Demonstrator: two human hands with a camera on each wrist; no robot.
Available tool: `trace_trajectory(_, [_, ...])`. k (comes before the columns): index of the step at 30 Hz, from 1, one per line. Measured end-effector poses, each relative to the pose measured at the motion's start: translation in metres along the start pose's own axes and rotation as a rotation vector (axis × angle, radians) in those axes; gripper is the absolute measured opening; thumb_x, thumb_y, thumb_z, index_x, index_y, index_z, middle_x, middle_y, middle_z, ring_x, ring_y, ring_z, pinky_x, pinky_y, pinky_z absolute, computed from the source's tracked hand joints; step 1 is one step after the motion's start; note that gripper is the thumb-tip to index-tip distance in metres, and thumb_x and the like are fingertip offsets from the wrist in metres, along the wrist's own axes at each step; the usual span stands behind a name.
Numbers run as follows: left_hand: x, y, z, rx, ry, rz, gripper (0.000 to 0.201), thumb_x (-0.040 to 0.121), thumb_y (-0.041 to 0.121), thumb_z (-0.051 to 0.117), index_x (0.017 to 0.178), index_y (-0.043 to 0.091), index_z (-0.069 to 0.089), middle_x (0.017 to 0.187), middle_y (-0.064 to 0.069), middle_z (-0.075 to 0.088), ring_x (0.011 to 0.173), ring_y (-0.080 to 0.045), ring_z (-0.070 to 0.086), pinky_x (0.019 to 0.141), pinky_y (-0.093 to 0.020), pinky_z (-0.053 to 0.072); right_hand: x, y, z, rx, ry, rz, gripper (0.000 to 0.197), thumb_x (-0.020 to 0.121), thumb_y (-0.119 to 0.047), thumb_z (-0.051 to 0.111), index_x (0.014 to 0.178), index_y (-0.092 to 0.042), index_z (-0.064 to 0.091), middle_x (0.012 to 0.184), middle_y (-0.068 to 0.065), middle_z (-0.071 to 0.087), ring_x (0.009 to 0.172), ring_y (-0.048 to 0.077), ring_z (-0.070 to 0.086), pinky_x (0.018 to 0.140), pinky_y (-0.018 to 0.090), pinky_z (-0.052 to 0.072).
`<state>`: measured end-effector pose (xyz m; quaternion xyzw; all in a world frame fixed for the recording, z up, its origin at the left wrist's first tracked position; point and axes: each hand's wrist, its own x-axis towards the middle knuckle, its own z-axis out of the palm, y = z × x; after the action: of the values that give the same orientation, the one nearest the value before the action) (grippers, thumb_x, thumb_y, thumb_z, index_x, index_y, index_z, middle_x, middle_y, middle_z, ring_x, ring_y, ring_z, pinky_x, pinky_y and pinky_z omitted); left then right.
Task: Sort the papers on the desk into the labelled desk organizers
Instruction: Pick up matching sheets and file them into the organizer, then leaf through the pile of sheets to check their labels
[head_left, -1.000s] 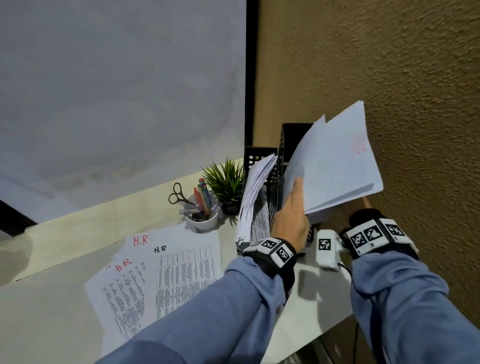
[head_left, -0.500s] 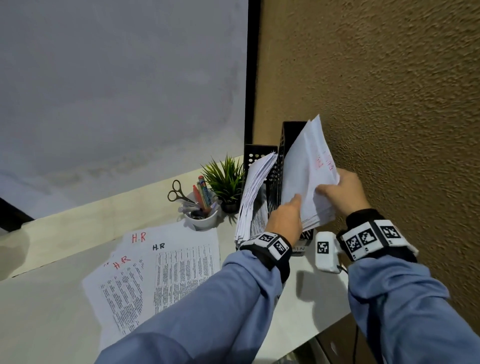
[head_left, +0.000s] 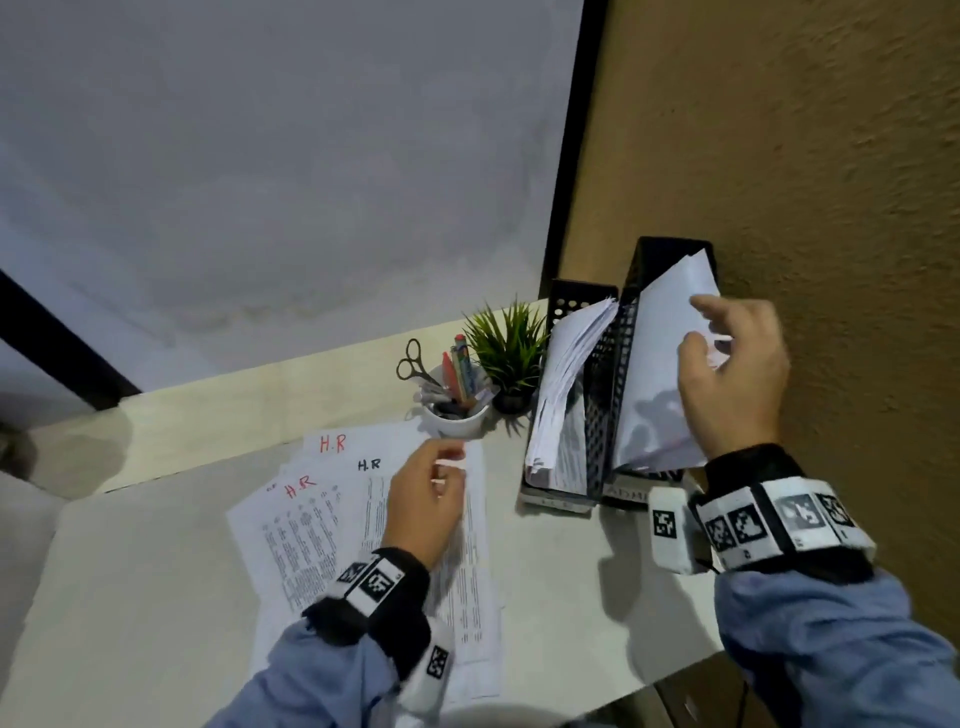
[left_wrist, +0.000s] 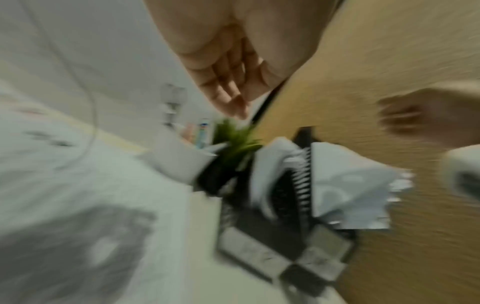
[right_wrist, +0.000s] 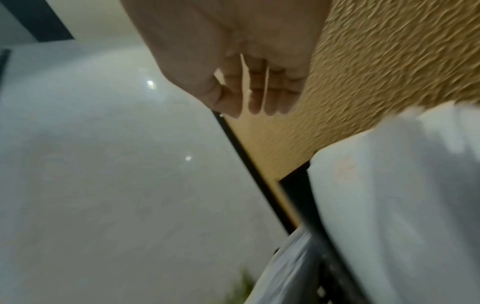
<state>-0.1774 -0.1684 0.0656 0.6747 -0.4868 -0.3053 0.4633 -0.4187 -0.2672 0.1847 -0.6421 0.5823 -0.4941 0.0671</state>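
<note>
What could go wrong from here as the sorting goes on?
1. The sheaf of papers in the right organizer leans out past its rim under the right hand; let go, it may flop out.
2. The left hand is over the overlapping H.R sheets; it may lift several or slide them.
3. The cup of pens stands close behind those sheets and could be knocked.

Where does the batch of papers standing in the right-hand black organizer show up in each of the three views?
Head: the batch of papers stands right of centre in the right-hand organizer, under the right hand.
Left wrist: blurred, right of centre, beyond the mesh wall.
Right wrist: the pale sheet fills the lower right.
Shared landmark: the green plant, also at centre and at the bottom edge.
</note>
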Motion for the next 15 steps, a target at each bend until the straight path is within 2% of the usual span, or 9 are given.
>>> trace_trajectory(2, [-0.002, -0.049, -0.025, 0.137, 0.098, -0.199, 0.028, 0.087, 0.005, 0.051, 0.112, 0.017, 0.057, 0.114, -0.004, 0.062, 0.092, -0.020, 0.062, 0.082, -0.036, 0.054, -0.028, -0.021, 0.023, 0.100, -0.106, -0.107, 0.024, 0.084, 0.003, 0.051, 0.100, -0.007, 0.065, 0.097, 0.008, 0.058, 0.085, 0.013, 0.054, 0.076, 0.018, 0.044])
trace_trajectory(4, [-0.008, -0.089, -0.045, 0.293, 0.117, -0.406, 0.038, 0.087, 0.010, 0.056, 0.125, 0.009, 0.050, 0.127, -0.011, 0.054, 0.105, -0.028, 0.058, 0.091, -0.038, 0.048, -0.064, -0.032, 0.055, 0.166, -0.306, -0.125, 0.020, 0.085, 0.004, 0.053, 0.094, -0.008, 0.067, 0.090, 0.003, 0.059, 0.080, 0.010, 0.053, 0.072, 0.009, 0.041])
trace_trajectory(5, [-0.012, -0.105, -0.051, 0.348, 0.111, -0.488, 0.047, 0.086, 0.014, 0.060, 0.130, 0.005, 0.045, 0.132, -0.014, 0.049, 0.113, -0.030, 0.055, 0.096, -0.039, 0.046, -0.084, -0.033, 0.072, 0.183, -0.418, -0.085, 0.020, 0.085, 0.004, 0.053, 0.092, -0.008, 0.067, 0.090, 0.003, 0.061, 0.081, 0.011, 0.055, 0.073, 0.011, 0.042])
trace_trajectory(7, [-0.020, -0.123, -0.060, 0.431, 0.086, -0.604, 0.066, 0.079, 0.023, 0.070, 0.133, 0.001, 0.040, 0.134, -0.018, 0.044, 0.120, -0.034, 0.048, 0.099, -0.042, 0.043, -0.124, -0.026, 0.105, 0.160, -0.664, 0.115, 0.021, 0.086, 0.002, 0.052, 0.097, -0.007, 0.067, 0.096, 0.003, 0.063, 0.088, 0.016, 0.058, 0.081, 0.019, 0.045])
trace_trajectory(9, [-0.027, -0.131, -0.063, 0.509, 0.047, -0.664, 0.079, 0.073, 0.029, 0.076, 0.135, 0.002, 0.036, 0.134, -0.016, 0.041, 0.123, -0.035, 0.043, 0.100, -0.041, 0.041, -0.157, -0.014, 0.131, 0.045, -0.871, 0.368, 0.026, 0.087, -0.002, 0.053, 0.111, -0.006, 0.063, 0.110, 0.008, 0.062, 0.100, 0.022, 0.058, 0.086, 0.022, 0.043])
trace_trajectory(11, [-0.032, -0.134, -0.063, 0.542, 0.013, -0.669, 0.083, 0.073, 0.027, 0.078, 0.138, 0.004, 0.031, 0.136, -0.015, 0.038, 0.124, -0.034, 0.042, 0.100, -0.039, 0.041, -0.179, -0.004, 0.148, -0.089, -0.996, 0.539, 0.031, 0.086, -0.003, 0.053, 0.116, -0.002, 0.058, 0.115, 0.013, 0.060, 0.105, 0.026, 0.057, 0.080, 0.020, 0.040])
trace_trajectory(13, [-0.036, -0.138, -0.063, 0.456, -0.002, -0.670, 0.078, 0.076, 0.017, 0.075, 0.138, 0.005, 0.029, 0.132, -0.014, 0.043, 0.118, -0.033, 0.050, 0.092, -0.037, 0.045, -0.191, -0.003, 0.157, -0.149, -1.021, 0.634, 0.016, 0.085, -0.001, 0.050, 0.099, -0.001, 0.056, 0.106, 0.014, 0.059, 0.094, 0.026, 0.057, 0.070, 0.020, 0.037])
trace_trajectory(14, [-0.039, -0.140, -0.063, 0.401, -0.002, -0.671, 0.071, 0.078, 0.011, 0.072, 0.135, 0.007, 0.031, 0.121, -0.013, 0.050, 0.106, -0.032, 0.056, 0.082, -0.035, 0.049, -0.195, -0.004, 0.159, -0.152, -1.018, 0.659, 0.006, 0.084, 0.000, 0.050, 0.088, -0.003, 0.052, 0.099, 0.014, 0.057, 0.087, 0.024, 0.055, 0.067, 0.021, 0.036])
trace_trajectory(15, [-0.043, -0.142, -0.063, 0.356, -0.006, -0.669, 0.060, 0.080, 0.007, 0.068, 0.130, 0.010, 0.035, 0.106, -0.011, 0.056, 0.091, -0.029, 0.060, 0.068, -0.031, 0.050, -0.198, -0.003, 0.162, -0.147, -1.010, 0.675, 0.004, 0.082, 0.001, 0.050, 0.082, -0.003, 0.050, 0.096, 0.015, 0.057, 0.082, 0.023, 0.053, 0.064, 0.021, 0.036])
